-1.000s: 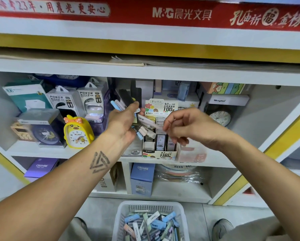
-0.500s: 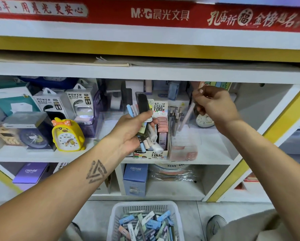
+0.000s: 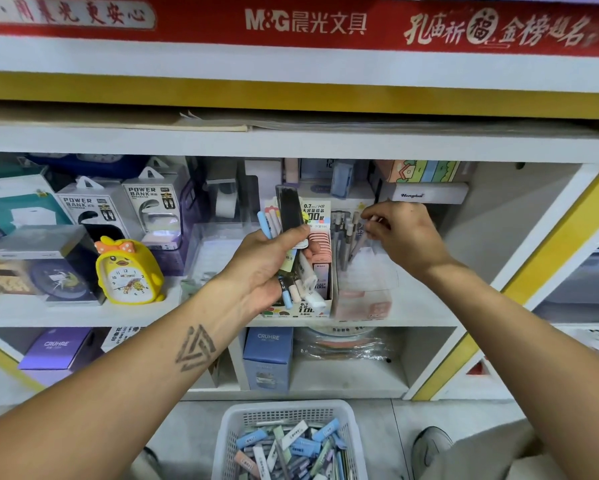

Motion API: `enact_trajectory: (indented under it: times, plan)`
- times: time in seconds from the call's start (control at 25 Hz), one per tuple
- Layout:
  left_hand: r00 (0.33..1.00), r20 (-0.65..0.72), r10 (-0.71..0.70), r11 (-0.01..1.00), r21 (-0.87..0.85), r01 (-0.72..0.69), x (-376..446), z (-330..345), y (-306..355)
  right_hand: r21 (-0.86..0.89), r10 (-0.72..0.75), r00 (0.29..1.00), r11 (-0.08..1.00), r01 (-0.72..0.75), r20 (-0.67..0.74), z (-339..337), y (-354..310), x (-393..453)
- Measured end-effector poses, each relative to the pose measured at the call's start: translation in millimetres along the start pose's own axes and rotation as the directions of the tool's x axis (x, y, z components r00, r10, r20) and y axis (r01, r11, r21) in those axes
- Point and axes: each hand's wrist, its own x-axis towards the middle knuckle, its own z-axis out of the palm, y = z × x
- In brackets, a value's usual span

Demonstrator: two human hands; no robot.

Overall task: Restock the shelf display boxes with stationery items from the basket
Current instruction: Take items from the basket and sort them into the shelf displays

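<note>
Item: lead-refill cases and slim pens, in restocking. Our left hand [image 3: 267, 268] grips a fanned bundle of stationery [image 3: 293, 258] — a dark flat case standing tallest, pastel sticks beside and below it — held up in front of the printed display box [image 3: 313, 271] on the middle shelf [image 3: 83, 311]. We judge the fan is deliberate: it keeps each piece separate so one can be drawn off at a time.

Our right hand [image 3: 403, 233] hovers over the clear display box [image 3: 367, 271] just beside the printed one, fingertips pinched together on what looks like a thin pen; the piece itself is too blurred to name. The pens already in that box stand upright, leaning slightly, tips up — likely so shoppers can read and pull them.

Supply: the white basket [image 3: 232, 431] sits on the floor directly below, still holding a heap of pastel cases, so much of the job remains.

Neighbours, not part of the job: a yellow duck clock [image 3: 126, 271] and two power bank packs [image 3: 118, 206] to the left on the same shelf.
</note>
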Motion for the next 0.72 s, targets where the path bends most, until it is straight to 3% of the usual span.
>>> enact_trajectory:
  times: [0.2,0.44,0.56,0.64,0.68,0.72]
  plan:
    - [1.0,-0.001,0.001,1.0,-0.011,-0.001,0.0,-0.8,0.5,-0.094,-0.035,0.998,0.995,0.04,0.052,-1.0,2.8,2.2]
    - [1.0,-0.001,0.011,1.0,-0.025,-0.011,-1.0,-1.9,2.4,0.037,0.054,0.998,0.998,-0.056,0.04,11.1,2.9,-4.3]
    - [1.0,0.013,0.001,0.997,-0.082,0.0,-1.8,-3.7,5.4,-0.128,0.009,0.995,0.992,0.004,0.1,12.2,-0.3,-5.9]
    - [1.0,0.015,-0.001,0.99,-0.141,0.003,-1.6,-4.9,7.5,-0.211,-0.012,0.998,0.977,0.026,0.066,11.2,-10.1,-5.6]
    - [1.0,0.017,0.005,0.986,-0.166,-0.002,-1.0,-5.0,8.3,-0.139,0.008,0.999,0.99,-0.001,0.047,10.3,-18.4,-5.8]
    - [1.0,0.017,0.017,0.983,-0.183,-0.013,-0.2,-5.1,8.9,0.041,0.078,0.994,0.996,-0.081,0.075,8.8,-27.6,-6.1]
